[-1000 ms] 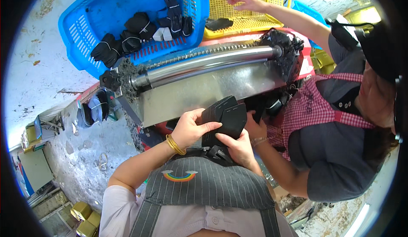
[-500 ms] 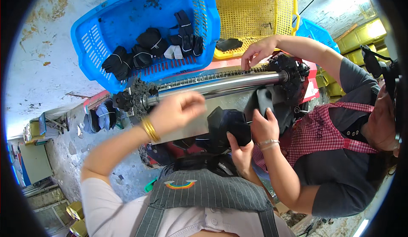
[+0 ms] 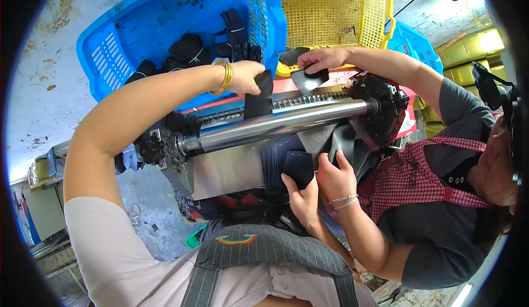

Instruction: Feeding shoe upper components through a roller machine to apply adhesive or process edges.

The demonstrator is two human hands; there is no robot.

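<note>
Beyond the shiny metal roller (image 3: 286, 122), my left hand (image 3: 246, 79) grips a black flat strip (image 3: 260, 98) of leather-like material that hangs down to the roller. My right hand (image 3: 302, 199) is closed on a dark flat piece (image 3: 300, 168), thumb on top, on the near side. Next to it, a stack of dark cut pieces (image 3: 272, 164) lies on the metal plate (image 3: 220, 175). On my right, a co-worker's hand (image 3: 325, 59) holds another black piece (image 3: 309, 81) behind the roller. The co-worker's other hand (image 3: 337, 180) holds a black piece (image 3: 343, 139) in front.
Black bundles lie in the blue basket (image 3: 165, 23) behind the machine. A yellow basket (image 3: 330, 18) stands beside it with a black piece near its edge. Dark scraps cling to both roller ends (image 3: 176, 144). The co-worker's checked apron (image 3: 405, 169) is close on my right.
My left hand has swung from the near side over the roller to its far side and now holds a black strip. The co-worker's far hand has come up with a black piece.
</note>
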